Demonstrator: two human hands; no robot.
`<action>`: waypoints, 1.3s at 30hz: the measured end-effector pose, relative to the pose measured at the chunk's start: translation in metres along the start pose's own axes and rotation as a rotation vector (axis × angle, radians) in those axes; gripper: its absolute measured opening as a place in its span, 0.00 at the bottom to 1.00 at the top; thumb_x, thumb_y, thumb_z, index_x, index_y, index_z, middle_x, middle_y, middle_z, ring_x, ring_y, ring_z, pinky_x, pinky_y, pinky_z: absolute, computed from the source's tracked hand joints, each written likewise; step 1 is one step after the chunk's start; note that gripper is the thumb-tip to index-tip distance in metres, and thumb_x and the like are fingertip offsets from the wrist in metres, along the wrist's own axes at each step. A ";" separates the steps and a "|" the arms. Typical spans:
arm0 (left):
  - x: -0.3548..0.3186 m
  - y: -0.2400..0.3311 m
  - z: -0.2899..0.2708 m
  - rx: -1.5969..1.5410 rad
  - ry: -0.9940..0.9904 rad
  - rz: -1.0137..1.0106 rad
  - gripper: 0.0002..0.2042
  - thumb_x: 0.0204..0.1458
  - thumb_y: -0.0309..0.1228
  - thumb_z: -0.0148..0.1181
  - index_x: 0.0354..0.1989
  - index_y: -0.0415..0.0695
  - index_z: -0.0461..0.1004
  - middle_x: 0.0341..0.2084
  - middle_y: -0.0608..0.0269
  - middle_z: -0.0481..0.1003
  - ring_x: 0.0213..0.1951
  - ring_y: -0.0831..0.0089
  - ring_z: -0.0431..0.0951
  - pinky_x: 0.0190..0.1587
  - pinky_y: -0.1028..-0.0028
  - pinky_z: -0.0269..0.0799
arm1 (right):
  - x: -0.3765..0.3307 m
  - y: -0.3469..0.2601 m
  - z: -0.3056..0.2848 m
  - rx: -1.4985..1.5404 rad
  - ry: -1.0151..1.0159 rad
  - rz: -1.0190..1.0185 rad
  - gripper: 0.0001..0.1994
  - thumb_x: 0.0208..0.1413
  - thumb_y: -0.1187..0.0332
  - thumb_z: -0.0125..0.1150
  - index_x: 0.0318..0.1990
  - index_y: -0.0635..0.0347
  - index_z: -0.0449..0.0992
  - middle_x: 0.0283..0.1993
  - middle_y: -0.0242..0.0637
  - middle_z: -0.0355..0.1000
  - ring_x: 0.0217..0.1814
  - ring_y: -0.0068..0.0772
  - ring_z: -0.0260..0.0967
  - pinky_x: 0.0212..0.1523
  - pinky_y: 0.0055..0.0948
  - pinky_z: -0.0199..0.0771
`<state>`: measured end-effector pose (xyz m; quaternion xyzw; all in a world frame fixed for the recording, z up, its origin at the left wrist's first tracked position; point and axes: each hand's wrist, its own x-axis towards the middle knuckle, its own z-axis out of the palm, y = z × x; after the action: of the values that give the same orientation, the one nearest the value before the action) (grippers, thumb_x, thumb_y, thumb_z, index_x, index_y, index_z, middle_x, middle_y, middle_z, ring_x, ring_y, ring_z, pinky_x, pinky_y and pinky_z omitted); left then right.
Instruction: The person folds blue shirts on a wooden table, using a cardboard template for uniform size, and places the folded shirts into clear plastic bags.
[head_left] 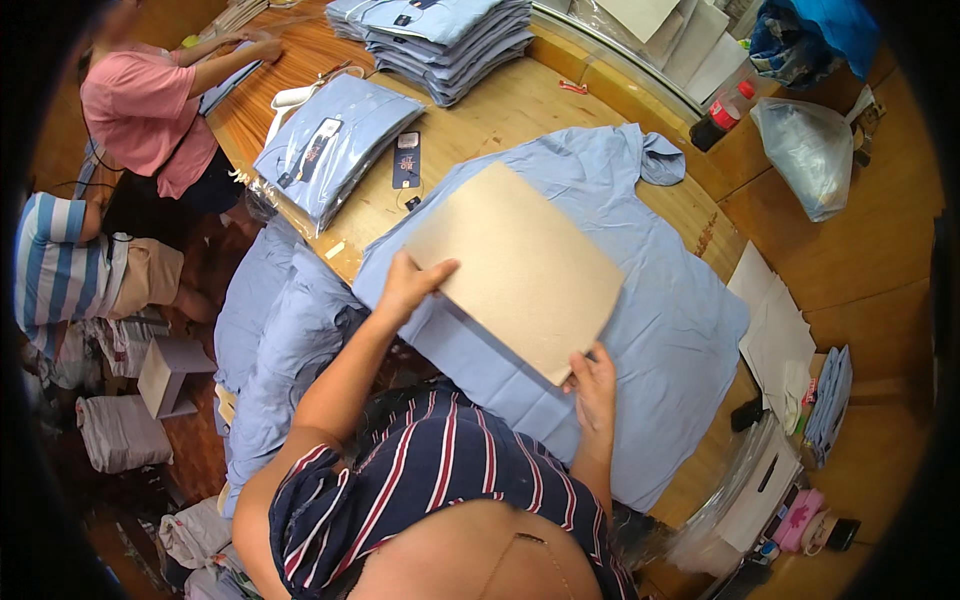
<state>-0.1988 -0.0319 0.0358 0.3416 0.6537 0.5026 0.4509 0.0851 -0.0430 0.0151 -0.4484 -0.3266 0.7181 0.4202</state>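
Note:
A beige cardboard sheet (520, 270) is held tilted over a light blue shirt (670, 300), which lies spread on the wooden table. My left hand (413, 283) grips the sheet's left edge, thumb on top. At its near right corner, my right hand (592, 380) pinches the board between thumb and fingers. The sheet hides the middle of the shirt. One cuff of the shirt points toward the table's far side.
Bagged folded shirts (335, 140) and a tall stack (440, 45) stand farther back. A dark tag (406, 168) lies nearby. At right are a cola bottle (722, 118), a plastic bag (808, 150) and white sheets (772, 325). Blue garments (285, 330) hang at left; a person in pink (140, 110) works beyond.

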 end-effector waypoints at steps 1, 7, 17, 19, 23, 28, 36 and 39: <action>0.001 -0.016 -0.017 0.153 0.048 0.061 0.16 0.38 0.32 0.63 0.29 0.31 0.71 0.19 0.54 0.73 0.23 0.69 0.74 0.25 0.73 0.69 | 0.008 0.009 0.005 -0.105 -0.036 0.024 0.17 0.49 0.78 0.52 0.45 0.63 0.53 0.23 0.39 0.69 0.16 0.23 0.64 0.11 0.16 0.60; -0.016 -0.038 -0.046 1.069 0.632 0.247 0.32 0.29 0.41 0.67 0.42 0.35 0.61 0.32 0.51 0.68 0.36 0.55 0.68 0.36 0.65 0.63 | 0.024 0.047 0.039 -0.270 0.014 0.028 0.19 0.49 0.79 0.50 0.45 0.62 0.49 0.19 0.43 0.68 0.10 0.23 0.61 0.06 0.18 0.56; -0.037 -0.052 -0.020 1.042 0.268 0.616 0.24 0.41 0.41 0.56 0.47 0.46 0.63 0.47 0.58 0.62 0.51 0.58 0.58 0.48 0.61 0.52 | 0.018 0.045 0.065 -0.251 0.038 0.016 0.37 0.49 0.80 0.49 0.59 0.53 0.30 0.20 0.47 0.67 0.10 0.27 0.62 0.07 0.19 0.60; -0.035 -0.058 -0.016 1.036 0.218 0.603 0.23 0.43 0.43 0.54 0.48 0.48 0.63 0.50 0.58 0.60 0.54 0.58 0.55 0.51 0.58 0.49 | 0.012 0.048 0.066 -0.232 0.027 0.012 0.39 0.49 0.81 0.48 0.60 0.51 0.26 0.18 0.45 0.67 0.11 0.27 0.63 0.09 0.21 0.62; -0.030 -0.063 -0.012 1.130 0.215 0.639 0.22 0.42 0.43 0.54 0.46 0.48 0.65 0.51 0.59 0.59 0.54 0.58 0.55 0.50 0.56 0.49 | 0.011 0.053 0.069 -0.207 0.047 0.003 0.39 0.49 0.81 0.47 0.60 0.51 0.25 0.18 0.44 0.67 0.11 0.27 0.63 0.09 0.21 0.63; -0.028 -0.064 -0.010 1.146 0.213 0.609 0.21 0.42 0.42 0.54 0.45 0.49 0.66 0.51 0.59 0.59 0.54 0.58 0.55 0.50 0.56 0.49 | 0.014 0.030 0.046 -0.295 0.023 0.060 0.31 0.49 0.80 0.48 0.60 0.58 0.43 0.20 0.40 0.69 0.15 0.26 0.65 0.15 0.23 0.67; -0.027 -0.061 -0.001 1.136 0.255 0.591 0.20 0.40 0.41 0.55 0.44 0.49 0.67 0.51 0.59 0.60 0.54 0.58 0.55 0.50 0.57 0.49 | 0.052 -0.053 -0.175 -1.726 1.007 0.097 0.25 0.54 0.46 0.32 0.60 0.37 0.49 0.65 0.29 0.40 0.65 0.44 0.36 0.58 0.56 0.37; -0.026 -0.057 0.010 1.145 0.240 0.601 0.20 0.41 0.42 0.55 0.43 0.49 0.67 0.50 0.59 0.60 0.54 0.58 0.55 0.49 0.57 0.49 | 0.079 -0.067 -0.216 -1.686 0.989 0.082 0.25 0.54 0.44 0.28 0.60 0.32 0.45 0.66 0.26 0.36 0.66 0.45 0.33 0.57 0.58 0.35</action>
<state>-0.1800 -0.0665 -0.0141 0.6366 0.7399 0.2141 -0.0381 0.2853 0.0770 -0.0407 -0.8632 -0.5042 -0.0057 0.0261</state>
